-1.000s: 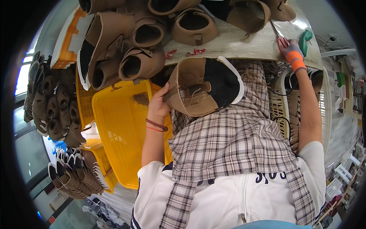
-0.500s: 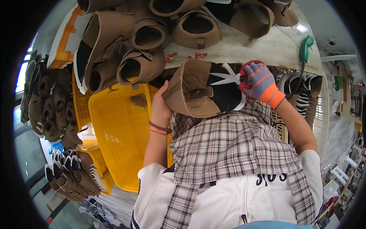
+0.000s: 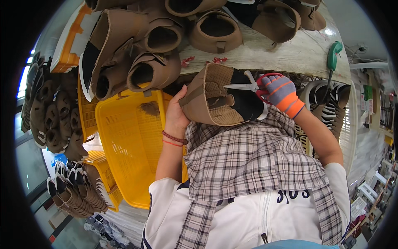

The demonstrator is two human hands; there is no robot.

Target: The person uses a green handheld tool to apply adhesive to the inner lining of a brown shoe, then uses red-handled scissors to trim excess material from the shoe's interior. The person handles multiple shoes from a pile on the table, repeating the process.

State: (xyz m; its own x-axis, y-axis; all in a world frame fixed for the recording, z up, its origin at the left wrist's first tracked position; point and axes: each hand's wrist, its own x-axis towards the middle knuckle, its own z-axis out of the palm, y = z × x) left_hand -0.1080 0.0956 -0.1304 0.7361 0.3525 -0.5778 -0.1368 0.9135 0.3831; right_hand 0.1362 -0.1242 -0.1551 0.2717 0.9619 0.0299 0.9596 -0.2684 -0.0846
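— One brown shoe upper (image 3: 217, 97) is in hand, then?

— Yes, with a black toe part and a mesh lining facing up. It is held above the person's lap, just in front of the near edge of the counter (image 3: 290, 54). The left hand (image 3: 177, 113) is bare and clasps the upper's left side, thumb over its rim. Two bead bracelets (image 3: 174, 139) sit on that wrist.

— And the right?

— The right hand (image 3: 280, 92) wears a grey glove with orange stripes and is closed through the red handles of a pair of scissors (image 3: 244, 86). The blades point left and lie over the upper's opening, parted a little, touching or nearly touching the lining; I cannot tell which.

— What lies around?

— A plaid cloth (image 3: 248, 162) covers the lap below the upper. Left of it stands a yellow plastic crate (image 3: 128, 145) with a small brown scrap (image 3: 148, 108) inside. More brown uppers (image 3: 145, 45) are heaped on the counter beyond, some hanging over the crate. A green tool (image 3: 333, 58) lies on the counter to the right. Far left, rows of finished uppers (image 3: 54, 120) are stacked, well apart from the hands.
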